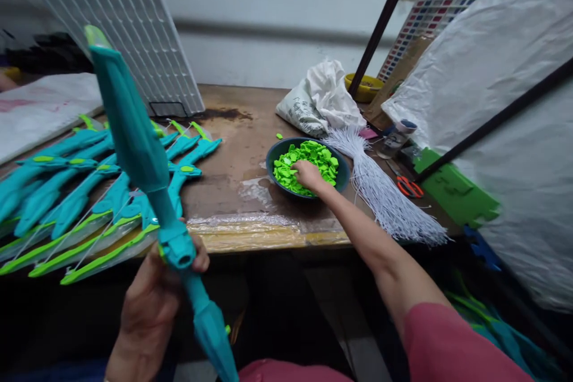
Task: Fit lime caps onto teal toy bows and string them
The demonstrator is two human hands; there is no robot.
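The left hand (150, 298) is clamped around a long teal bow frame (175, 243), fingers wrapped about its grip, at the near edge of the desk (210, 194). The frame is held up in the air, its long axis running from 11 to 5 o'clock; the pale green tip points away to 11 o'clock, and the other end runs off the bottom of the view. At 10 o'clock from the grip, a row of similar teal bows (119, 197), with green parts and strings, lies overlapping on the desk.

Near 12 o'clock from the person, the right hand (308, 176) dips into a dark bowl (344, 178) of bright green pieces (324, 158); its fingertips are buried, so whether they grip one I cannot tell. Just beyond the rim at 11 o'clock lies one loose green piece (279, 136). From the bowl, a bundle of white strings (380, 188) spreads toward 4 o'clock, with orange-handled scissors (408, 187) beside it at 3. Behind the bowl, at 12 o'clock, slumps a white sack (308, 104). Farther back, at 11, a pale ribbed panel (143, 30) leans at a slant.
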